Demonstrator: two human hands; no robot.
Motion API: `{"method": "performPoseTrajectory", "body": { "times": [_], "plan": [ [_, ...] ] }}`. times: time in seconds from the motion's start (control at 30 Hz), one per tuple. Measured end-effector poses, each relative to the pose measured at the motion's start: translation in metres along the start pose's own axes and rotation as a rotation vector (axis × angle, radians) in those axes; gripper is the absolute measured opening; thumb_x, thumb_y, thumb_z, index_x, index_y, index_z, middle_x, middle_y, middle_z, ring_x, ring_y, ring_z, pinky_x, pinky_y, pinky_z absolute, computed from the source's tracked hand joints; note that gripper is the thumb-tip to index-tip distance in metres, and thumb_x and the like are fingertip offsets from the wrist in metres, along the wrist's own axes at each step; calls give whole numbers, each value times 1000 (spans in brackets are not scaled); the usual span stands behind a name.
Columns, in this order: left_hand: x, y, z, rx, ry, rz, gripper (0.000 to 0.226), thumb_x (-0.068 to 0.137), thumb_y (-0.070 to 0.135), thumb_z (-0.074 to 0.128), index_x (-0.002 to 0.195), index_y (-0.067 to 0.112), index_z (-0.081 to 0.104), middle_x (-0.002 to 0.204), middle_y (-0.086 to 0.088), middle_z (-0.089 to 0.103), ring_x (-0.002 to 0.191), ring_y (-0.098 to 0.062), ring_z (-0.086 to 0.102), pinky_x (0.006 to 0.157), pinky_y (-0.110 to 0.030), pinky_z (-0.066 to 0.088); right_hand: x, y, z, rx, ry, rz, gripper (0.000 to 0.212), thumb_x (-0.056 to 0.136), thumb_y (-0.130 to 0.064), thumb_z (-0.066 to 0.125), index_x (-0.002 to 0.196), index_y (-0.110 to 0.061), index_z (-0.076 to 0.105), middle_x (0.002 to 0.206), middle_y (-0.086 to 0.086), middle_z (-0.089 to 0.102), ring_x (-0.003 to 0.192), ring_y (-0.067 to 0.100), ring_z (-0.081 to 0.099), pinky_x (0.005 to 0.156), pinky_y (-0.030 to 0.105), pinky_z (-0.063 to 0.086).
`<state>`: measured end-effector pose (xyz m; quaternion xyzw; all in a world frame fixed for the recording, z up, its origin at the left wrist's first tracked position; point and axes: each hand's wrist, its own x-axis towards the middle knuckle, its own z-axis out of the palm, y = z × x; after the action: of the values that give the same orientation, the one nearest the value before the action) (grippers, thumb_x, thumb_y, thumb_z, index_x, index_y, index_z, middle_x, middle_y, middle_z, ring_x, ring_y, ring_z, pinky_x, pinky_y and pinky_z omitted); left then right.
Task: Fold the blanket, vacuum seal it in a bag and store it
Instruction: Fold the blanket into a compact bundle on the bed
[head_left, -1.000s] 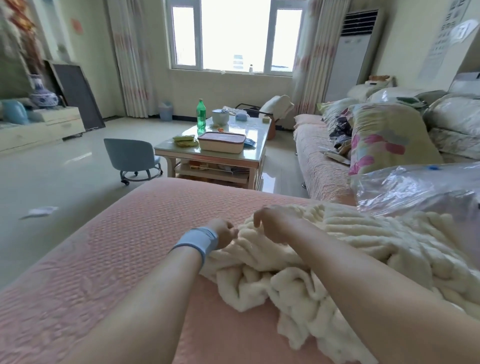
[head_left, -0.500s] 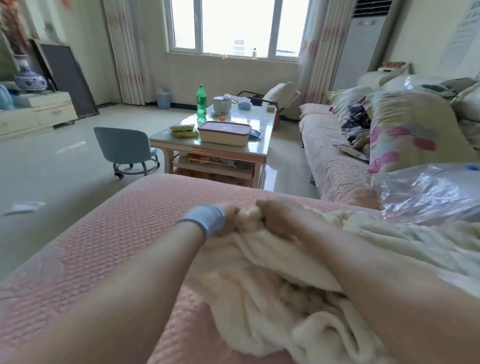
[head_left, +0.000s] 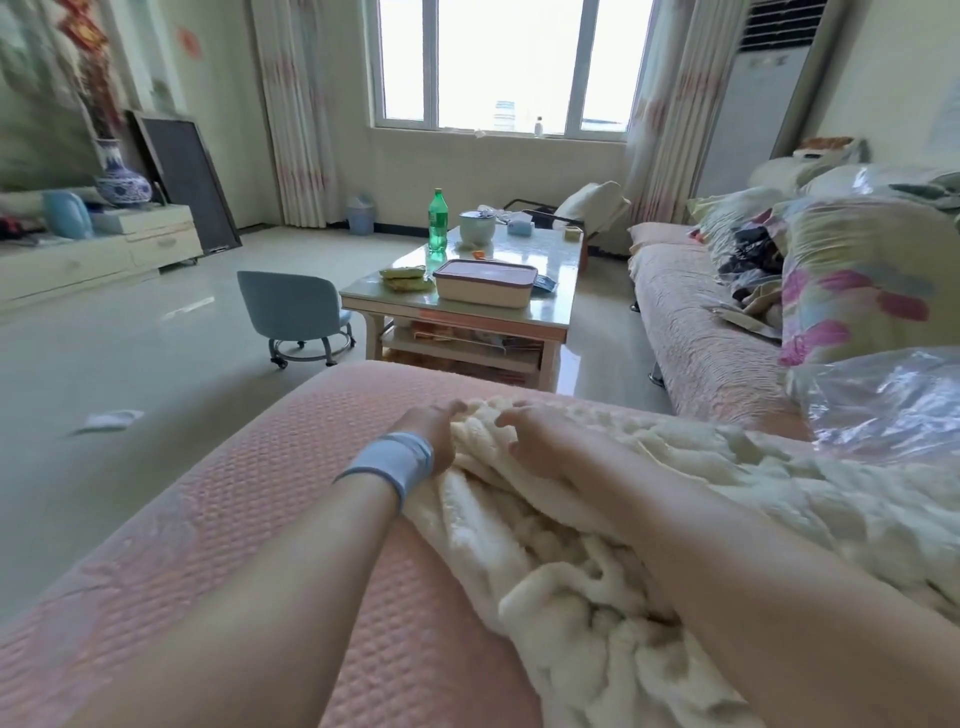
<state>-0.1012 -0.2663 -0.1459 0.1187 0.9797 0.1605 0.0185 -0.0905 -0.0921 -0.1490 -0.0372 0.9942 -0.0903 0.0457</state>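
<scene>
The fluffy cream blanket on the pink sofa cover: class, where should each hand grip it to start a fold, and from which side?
Probably the far edge of the fluffy cream blanket, where the left hand and right hand rest. Pinch that edge from above, hands apart. It lies bunched on the pink sofa cover, so only an edge pulls it flat.

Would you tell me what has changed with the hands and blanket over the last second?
The right hand has loosened: its fingers, clenched in the blanket half a second ago, now lie spread on top. The left hand still grips the blanket's far edge. The blanket remains bunched and unfolded on the pink cover, with the plastic bag beside it.
</scene>
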Motion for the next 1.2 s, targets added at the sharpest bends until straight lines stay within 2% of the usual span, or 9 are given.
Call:
{"method": "performPoseTrajectory", "body": {
  "times": [0.13, 0.27, 0.4, 0.53, 0.7, 0.87, 1.03, 1.13, 1.2],
  "plan": [
    [-44, 11, 25, 24, 27, 60, 42, 90, 11, 52, 122, 37, 50, 135, 11, 49, 113, -14, 55, 79, -21, 43, -66, -1, -9, -103, 143, -72, 45, 96, -12, 46, 136, -30, 58, 143, -1, 49, 128, 27, 50, 104, 40, 42],
    [-92, 29, 34, -113, -22, 90, 27, 85, 14, 49, 100, 36, 54, 117, 2, 57, 99, -16, 57, 93, -30, 49, -150, -9, -2, -73, 360, -205, 27, 94, -18, 50, 110, -26, 70, 113, -4, 62, 92, 26, 67, 74, 35, 54],
    [-148, 46, 40, -244, -144, 111, 34, 84, 26, 52, 117, 35, 57, 122, 2, 55, 103, -17, 55, 92, -29, 48, -220, -2, 38, -166, 432, -284, 34, 85, -34, 38, 96, -19, 66, 95, 1, 64, 65, 26, 69, 50, 30, 51],
    [-199, 61, 58, -221, -245, 154, 72, 73, 39, 68, 139, 42, 40, 137, 2, 44, 129, -22, 38, 110, -34, 36, -269, 11, 55, -457, 178, -74, 66, 86, -55, 55, 142, -22, 45, 142, 11, 45, 124, 32, 52, 97, 47, 41],
    [-237, 66, 62, -82, -244, 167, 38, 81, 34, 67, 118, 37, 62, 110, 2, 65, 102, -22, 60, 88, -25, 47, -319, 25, 40, -629, 142, 49, 67, 76, -30, 75, 137, -15, 51, 118, 7, 64, 113, 30, 58, 106, 46, 31],
    [-254, 73, 15, -592, -299, 187, 15, 69, 22, 70, 61, 18, 58, 64, -1, 52, 63, -19, 51, 65, -31, 46, -345, 31, 13, -561, 748, -138, 38, 68, -18, 40, 88, -20, 73, 101, 9, 65, 95, 35, 59, 84, 46, 36],
    [-282, 91, -2, -911, -39, 277, 14, 90, 16, 67, 102, 22, 64, 93, -5, 68, 70, -18, 69, 74, -38, 58, -352, 27, -20, -380, 510, 259, 33, 85, -7, 48, 111, -19, 66, 124, 13, 51, 102, 36, 59, 67, 39, 50],
    [-275, 94, 5, -804, -179, 226, 31, 89, 23, 69, 117, 26, 56, 107, -4, 67, 75, -21, 70, 73, -42, 58, -340, 32, -24, -16, 219, 493, 29, 85, -15, 52, 112, -13, 65, 115, 12, 67, 96, 29, 67, 79, 36, 58],
    [-262, 95, 11, -813, -307, 198, 54, 85, 24, 73, 128, 37, 43, 115, -3, 63, 85, -25, 71, 72, -43, 60, -320, 35, -39, 311, 357, 527, 28, 89, -13, 55, 115, -14, 65, 114, 11, 68, 96, 29, 66, 79, 31, 53]
  ]
}}
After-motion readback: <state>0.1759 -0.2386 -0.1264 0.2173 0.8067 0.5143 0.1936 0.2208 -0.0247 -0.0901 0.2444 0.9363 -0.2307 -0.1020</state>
